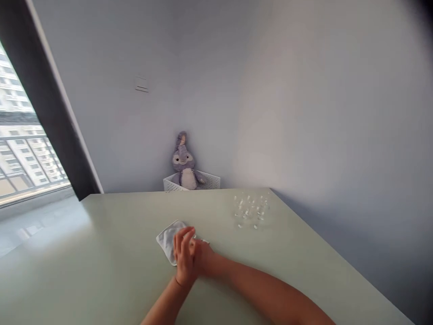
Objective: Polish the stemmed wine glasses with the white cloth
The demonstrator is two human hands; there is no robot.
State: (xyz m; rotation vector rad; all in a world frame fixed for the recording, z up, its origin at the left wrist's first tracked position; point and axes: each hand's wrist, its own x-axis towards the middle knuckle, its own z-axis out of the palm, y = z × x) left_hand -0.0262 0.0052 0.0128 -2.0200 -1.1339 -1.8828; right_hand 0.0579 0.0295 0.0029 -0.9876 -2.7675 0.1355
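Note:
My left hand (184, 253) is above the table in front of me, its fingers bent with the tips curled toward my right hand. Any object inside those fingers I cannot make out. Pressed close against it is my right hand (203, 259), slightly blurred, with its fingers mostly hidden behind the left. A white-grey cloth (167, 239) lies on the tabletop behind and beside both hands, partly covered by them. A bit of white edge shows just past the right hand's knuckles.
Several small clear glasses (250, 211) stand grouped toward the back right of the pale green table (118, 262). Beyond the far edge, a purple plush toy (186, 169) sits in a white perforated basket (212, 182). Walls meet behind it; a window (27, 131) is at left.

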